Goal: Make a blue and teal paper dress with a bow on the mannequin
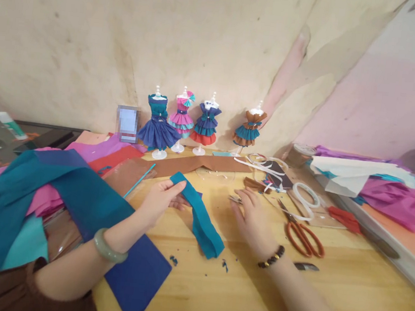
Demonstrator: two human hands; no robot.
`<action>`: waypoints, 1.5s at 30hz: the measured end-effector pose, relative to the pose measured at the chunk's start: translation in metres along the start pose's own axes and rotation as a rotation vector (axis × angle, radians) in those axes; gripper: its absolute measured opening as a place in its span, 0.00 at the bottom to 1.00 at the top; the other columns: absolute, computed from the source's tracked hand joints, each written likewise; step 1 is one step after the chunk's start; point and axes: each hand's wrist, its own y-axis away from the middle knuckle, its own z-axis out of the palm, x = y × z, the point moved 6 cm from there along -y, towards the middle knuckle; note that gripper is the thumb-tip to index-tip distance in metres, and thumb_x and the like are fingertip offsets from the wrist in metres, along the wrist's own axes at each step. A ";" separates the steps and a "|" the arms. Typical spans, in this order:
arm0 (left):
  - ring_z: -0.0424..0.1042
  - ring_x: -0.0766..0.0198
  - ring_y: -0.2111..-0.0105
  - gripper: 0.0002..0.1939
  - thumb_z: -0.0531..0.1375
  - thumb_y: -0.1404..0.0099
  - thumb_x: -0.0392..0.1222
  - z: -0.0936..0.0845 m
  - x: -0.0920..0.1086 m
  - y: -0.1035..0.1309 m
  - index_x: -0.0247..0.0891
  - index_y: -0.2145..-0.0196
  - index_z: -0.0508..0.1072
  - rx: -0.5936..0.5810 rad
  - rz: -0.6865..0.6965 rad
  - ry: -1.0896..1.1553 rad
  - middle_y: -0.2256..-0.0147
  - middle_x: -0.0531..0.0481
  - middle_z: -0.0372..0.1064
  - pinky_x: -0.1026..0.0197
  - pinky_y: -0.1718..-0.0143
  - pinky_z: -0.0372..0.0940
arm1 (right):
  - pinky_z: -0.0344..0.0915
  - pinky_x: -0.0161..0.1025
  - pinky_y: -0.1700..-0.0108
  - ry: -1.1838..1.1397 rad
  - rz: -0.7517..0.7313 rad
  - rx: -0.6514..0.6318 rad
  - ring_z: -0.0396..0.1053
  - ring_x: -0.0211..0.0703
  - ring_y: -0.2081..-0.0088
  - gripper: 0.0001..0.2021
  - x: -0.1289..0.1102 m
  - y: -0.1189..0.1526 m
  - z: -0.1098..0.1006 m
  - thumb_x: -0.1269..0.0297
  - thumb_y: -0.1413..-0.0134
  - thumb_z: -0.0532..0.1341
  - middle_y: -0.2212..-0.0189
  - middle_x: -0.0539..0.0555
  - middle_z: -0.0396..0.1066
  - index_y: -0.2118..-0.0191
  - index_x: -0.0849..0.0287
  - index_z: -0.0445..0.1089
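A long teal strip [200, 214] of crepe-like paper or cloth is pinched between the thumb and fingers of my left hand [165, 193]. Its loose end hangs down to the right and rests near the wooden table. A sliver of dark blue shows behind the strip at my fingers. My right hand [251, 215] is closed around a small metal tool [235, 199], whose tip pokes out to the left; its exact kind is hidden by my fingers. Below the strip lie tiny dark scraps [225, 265].
Four-armless wording aside, several miniature dress forms [207, 120] in ruffled dresses stand along the wall. Orange-handled scissors [301, 233], a folding knife [306, 266] and white tape rolls [306, 195] lie right. Coloured sheets [0, 202] and a dark blue square [139, 277] lie left.
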 end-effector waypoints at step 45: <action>0.69 0.65 0.80 0.13 0.67 0.53 0.42 -0.104 -0.013 -0.047 0.38 0.73 0.67 0.474 0.182 0.347 0.80 0.57 0.69 0.65 0.79 0.62 | 0.64 0.32 0.77 -0.571 0.429 -0.848 0.74 0.39 0.75 0.18 -0.054 0.078 0.084 0.54 0.44 0.61 0.71 0.53 0.75 0.52 0.60 0.70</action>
